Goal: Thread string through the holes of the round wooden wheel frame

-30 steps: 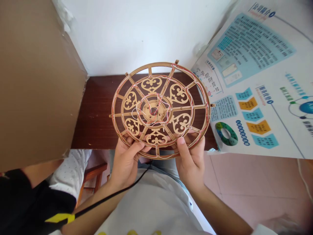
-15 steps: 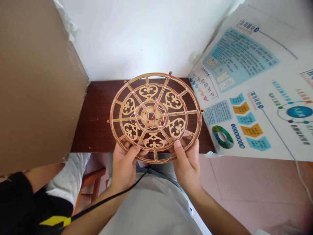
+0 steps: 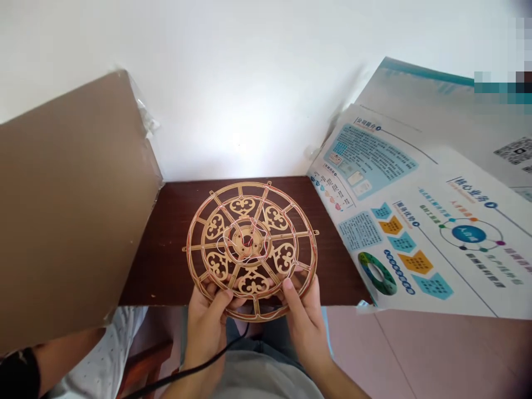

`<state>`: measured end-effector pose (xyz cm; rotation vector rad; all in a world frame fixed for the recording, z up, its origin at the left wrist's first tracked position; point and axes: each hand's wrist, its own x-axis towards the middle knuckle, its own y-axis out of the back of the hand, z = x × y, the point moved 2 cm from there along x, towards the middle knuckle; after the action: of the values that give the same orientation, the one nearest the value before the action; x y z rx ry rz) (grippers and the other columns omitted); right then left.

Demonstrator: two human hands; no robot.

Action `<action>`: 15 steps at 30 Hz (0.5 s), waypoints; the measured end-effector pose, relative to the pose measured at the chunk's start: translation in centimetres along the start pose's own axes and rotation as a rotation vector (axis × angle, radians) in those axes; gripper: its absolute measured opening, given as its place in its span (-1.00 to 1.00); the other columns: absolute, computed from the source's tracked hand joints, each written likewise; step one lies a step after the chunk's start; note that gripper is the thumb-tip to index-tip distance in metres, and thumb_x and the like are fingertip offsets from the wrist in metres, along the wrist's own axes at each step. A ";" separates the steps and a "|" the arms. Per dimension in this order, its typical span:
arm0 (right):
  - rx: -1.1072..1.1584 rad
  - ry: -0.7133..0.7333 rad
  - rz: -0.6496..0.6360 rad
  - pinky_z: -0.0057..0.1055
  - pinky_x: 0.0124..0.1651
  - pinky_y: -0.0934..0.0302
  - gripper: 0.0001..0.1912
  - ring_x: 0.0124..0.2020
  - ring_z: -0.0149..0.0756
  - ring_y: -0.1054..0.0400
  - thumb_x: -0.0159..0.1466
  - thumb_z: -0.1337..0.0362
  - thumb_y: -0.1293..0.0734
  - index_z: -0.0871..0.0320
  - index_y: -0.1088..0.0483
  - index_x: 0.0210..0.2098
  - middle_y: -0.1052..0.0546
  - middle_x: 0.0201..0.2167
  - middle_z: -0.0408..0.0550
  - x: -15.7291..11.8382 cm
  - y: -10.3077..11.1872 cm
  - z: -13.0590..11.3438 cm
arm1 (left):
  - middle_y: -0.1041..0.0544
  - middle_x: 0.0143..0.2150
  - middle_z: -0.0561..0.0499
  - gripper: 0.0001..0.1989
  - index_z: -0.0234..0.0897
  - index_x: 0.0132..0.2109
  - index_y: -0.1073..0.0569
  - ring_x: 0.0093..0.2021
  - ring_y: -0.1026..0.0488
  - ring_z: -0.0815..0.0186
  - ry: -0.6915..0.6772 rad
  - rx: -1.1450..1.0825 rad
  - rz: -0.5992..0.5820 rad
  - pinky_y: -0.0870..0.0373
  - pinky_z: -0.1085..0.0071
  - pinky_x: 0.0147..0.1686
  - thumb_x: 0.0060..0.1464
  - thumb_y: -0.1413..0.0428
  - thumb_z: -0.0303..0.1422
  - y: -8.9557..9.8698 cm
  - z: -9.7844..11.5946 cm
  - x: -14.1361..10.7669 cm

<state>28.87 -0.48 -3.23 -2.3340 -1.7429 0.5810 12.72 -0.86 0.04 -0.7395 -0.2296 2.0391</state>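
Note:
A round laser-cut wooden wheel frame [image 3: 249, 242] with heart-shaped scrollwork and spokes is held upright-facing me above a dark wooden shelf. Thin red and white threads run along its rim and tangle around the central hub. My left hand [image 3: 205, 327] grips its lower left rim, thumb in front and fingers behind. My right hand [image 3: 305, 327] grips the lower right rim the same way. A black cable [image 3: 195, 364] crosses below my left wrist.
A dark wooden shelf [image 3: 166, 249] stands against a white wall [image 3: 233, 94]. A brown cardboard sheet [image 3: 70, 205] leans at left, printed blue-and-white posters [image 3: 399, 233] at right. Below lie a pink floor, a wooden stool, and a person's arm in a dotted sleeve at bottom left.
The view has tilted up, showing more wall and a second printed sheet at upper right. The wheel frame looks smaller and lower in the picture, still held in both hands.

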 end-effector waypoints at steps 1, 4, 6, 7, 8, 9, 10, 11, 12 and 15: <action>0.016 -0.009 -0.009 -0.05 0.38 -0.32 -0.40 0.28 -0.05 -0.46 0.34 -0.10 -0.50 -0.12 -0.29 0.26 -0.59 0.22 0.00 0.0 -0.2 0.2 | -0.71 -0.11 -0.02 -0.47 -0.26 -0.01 -0.57 -0.20 -0.70 0.22 -0.003 0.002 0.011 -0.67 0.48 -0.35 -0.17 -0.50 -0.40 0.1 0.0 0.1; 0.062 -0.038 -0.030 -0.05 0.38 -0.33 -0.38 0.29 -0.07 -0.45 0.32 -0.11 -0.51 -0.18 -0.28 0.26 -0.55 0.28 -0.05 0.2 -0.6 0.5 | -0.71 -0.15 0.00 -0.43 -0.26 -0.03 -0.58 -0.23 -0.69 0.25 0.007 0.000 0.036 -0.67 0.50 -0.37 -0.25 -0.52 -0.40 0.0 0.4 0.4; 0.073 -0.051 -0.021 -0.05 0.41 -0.30 -0.36 0.32 -0.07 -0.43 0.30 -0.13 -0.53 -0.19 -0.28 0.25 -0.53 0.31 -0.08 0.3 -0.9 0.6 | -0.71 -0.17 0.01 -0.42 -0.27 -0.05 -0.58 -0.25 -0.68 0.26 0.017 0.005 0.054 -0.65 0.52 -0.39 -0.30 -0.53 -0.40 -0.2 0.8 0.5; 0.076 -0.055 -0.014 -0.04 0.43 -0.28 -0.36 0.33 -0.07 -0.42 0.29 -0.13 -0.53 -0.19 -0.29 0.25 -0.53 0.32 -0.08 0.3 -1.0 0.7 | -0.71 -0.19 0.02 -0.41 -0.27 -0.07 -0.58 -0.26 -0.68 0.26 0.024 0.011 0.063 -0.64 0.54 -0.41 -0.34 -0.53 -0.41 -0.3 1.0 0.5; 0.080 -0.056 -0.010 -0.04 0.45 -0.26 -0.36 0.33 -0.07 -0.42 0.30 -0.12 -0.53 -0.18 -0.29 0.25 -0.53 0.32 -0.07 0.3 -1.1 0.8 | -0.70 -0.20 0.02 -0.41 -0.28 -0.09 -0.58 -0.26 -0.68 0.26 0.028 0.018 0.069 -0.63 0.54 -0.43 -0.36 -0.53 -0.41 -0.4 1.1 0.5; 0.087 -0.054 -0.011 -0.03 0.45 -0.25 -0.37 0.33 -0.07 -0.43 0.31 -0.11 -0.53 -0.17 -0.30 0.25 -0.53 0.32 -0.06 0.3 -1.2 0.8 | -0.70 -0.21 0.02 -0.41 -0.28 -0.10 -0.57 -0.27 -0.68 0.26 0.030 0.025 0.070 -0.62 0.55 -0.44 -0.38 -0.53 -0.41 -0.4 1.2 0.6; 0.096 -0.049 -0.016 -0.02 0.45 -0.26 -0.39 0.33 -0.07 -0.44 0.32 -0.09 -0.52 -0.16 -0.30 0.26 -0.54 0.31 -0.05 0.3 -1.3 0.9 | -0.70 -0.22 0.03 -0.41 -0.28 -0.10 -0.57 -0.28 -0.67 0.26 0.030 0.032 0.068 -0.62 0.55 -0.45 -0.38 -0.53 -0.41 -0.4 1.2 0.7; 0.105 -0.043 -0.024 -0.02 0.44 -0.27 -0.40 0.32 -0.07 -0.44 0.33 -0.08 -0.52 -0.15 -0.30 0.26 -0.54 0.31 -0.04 0.2 -1.4 0.9 | -0.69 -0.23 0.03 -0.42 -0.28 -0.10 -0.57 -0.29 -0.67 0.27 0.025 0.039 0.064 -0.62 0.55 -0.45 -0.37 -0.53 -0.41 -0.3 1.1 0.9; 0.113 -0.037 -0.032 -0.01 0.44 -0.28 -0.41 0.33 -0.08 -0.44 0.34 -0.07 -0.51 -0.14 -0.31 0.25 -0.55 0.30 -0.04 0.2 -1.4 1.0 | -0.69 -0.23 0.04 -0.43 -0.28 -0.09 -0.57 -0.29 -0.67 0.28 0.018 0.044 0.057 -0.61 0.56 -0.45 -0.34 -0.52 -0.41 -0.1 0.9 1.1; 0.124 -0.034 -0.030 -0.02 0.43 -0.30 -0.41 0.37 -0.08 -0.40 0.35 -0.06 -0.51 -0.12 -0.30 0.26 -0.57 0.28 -0.02 0.3 -1.5 1.1 | -0.70 -0.18 0.03 -0.46 -0.26 -0.05 -0.57 -0.24 -0.69 0.26 -0.002 0.035 0.024 -0.64 0.54 -0.40 -0.24 -0.51 -0.40 0.5 0.4 1.8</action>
<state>27.15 0.18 -3.73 -2.2233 -1.7011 0.7069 11.40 0.34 -0.61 -0.7218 -0.1860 2.0615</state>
